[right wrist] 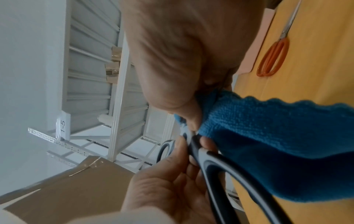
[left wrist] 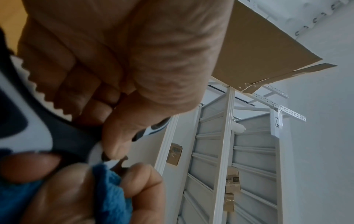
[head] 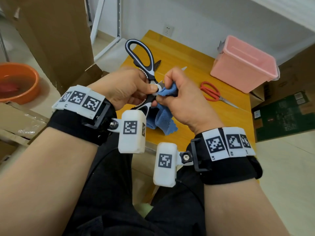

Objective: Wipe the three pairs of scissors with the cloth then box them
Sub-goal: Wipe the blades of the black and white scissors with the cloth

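Black-and-white kitchen scissors point(head: 146, 57) are held above the yellow table point(head: 187, 53), handles spread apart. My left hand point(head: 144, 89) grips them near the pivot, thumb on the white pivot disc. My right hand point(head: 170, 94) pinches a blue cloth point(head: 163, 123) around the blades, which the cloth hides. The left wrist view shows the serrated handle point(left wrist: 63, 133) and the cloth point(left wrist: 111, 197) close up. Red-handled scissors point(head: 211, 92) lie closed on the table to the right. Blade tips of another pair point(head: 158, 63) poke out behind my hands. The pink lidded box point(head: 243, 65) stands at the far right.
An orange basin point(head: 18, 82) holding water sits on the floor to the left. Cardboard boxes point(head: 51, 40) stand behind it, with white metal shelving point(head: 102, 23) beyond. A green-printed carton point(head: 281, 114) lies right of the table.
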`<state>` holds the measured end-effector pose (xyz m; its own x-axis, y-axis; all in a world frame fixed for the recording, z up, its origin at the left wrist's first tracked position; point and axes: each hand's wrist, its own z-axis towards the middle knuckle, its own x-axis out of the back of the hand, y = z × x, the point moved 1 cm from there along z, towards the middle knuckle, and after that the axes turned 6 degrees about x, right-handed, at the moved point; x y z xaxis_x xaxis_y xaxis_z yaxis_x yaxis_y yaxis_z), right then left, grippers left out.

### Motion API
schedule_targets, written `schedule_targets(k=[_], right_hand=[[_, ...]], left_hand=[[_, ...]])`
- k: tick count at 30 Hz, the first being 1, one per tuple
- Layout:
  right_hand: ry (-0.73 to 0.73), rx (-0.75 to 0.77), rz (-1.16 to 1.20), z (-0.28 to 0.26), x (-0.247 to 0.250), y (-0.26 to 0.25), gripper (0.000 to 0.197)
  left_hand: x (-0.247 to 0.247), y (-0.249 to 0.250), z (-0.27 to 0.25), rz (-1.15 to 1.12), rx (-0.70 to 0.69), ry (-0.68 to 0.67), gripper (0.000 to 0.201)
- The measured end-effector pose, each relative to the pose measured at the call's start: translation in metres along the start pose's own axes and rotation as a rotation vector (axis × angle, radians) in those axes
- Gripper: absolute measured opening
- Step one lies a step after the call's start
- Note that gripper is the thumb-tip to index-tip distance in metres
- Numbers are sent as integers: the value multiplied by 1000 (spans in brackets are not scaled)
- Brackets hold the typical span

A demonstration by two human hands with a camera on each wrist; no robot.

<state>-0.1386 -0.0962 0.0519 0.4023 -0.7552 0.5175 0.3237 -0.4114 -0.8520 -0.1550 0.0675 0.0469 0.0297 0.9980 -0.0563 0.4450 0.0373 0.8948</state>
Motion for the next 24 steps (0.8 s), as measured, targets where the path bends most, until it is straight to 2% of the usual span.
schedule_targets(k=[4,8,12,18,24], right_hand=[[91,3,67,-1,2,-4,38],[215,-30,128,4,4,-3,40],[321,-53,20,4,1,2,42],[298,-52,-91,3,8,4,36],[226,-93,-138,0,23,6,34]], left_hand=[[-5,4,0,-96,-28,-6,29],[-10,9,3,-118,-69,26,26],[-13,8,5,-141,-72,48,21],[-13,1,9,-155,-28,39,4],[-7,5,6,-184,-14,31,7]])
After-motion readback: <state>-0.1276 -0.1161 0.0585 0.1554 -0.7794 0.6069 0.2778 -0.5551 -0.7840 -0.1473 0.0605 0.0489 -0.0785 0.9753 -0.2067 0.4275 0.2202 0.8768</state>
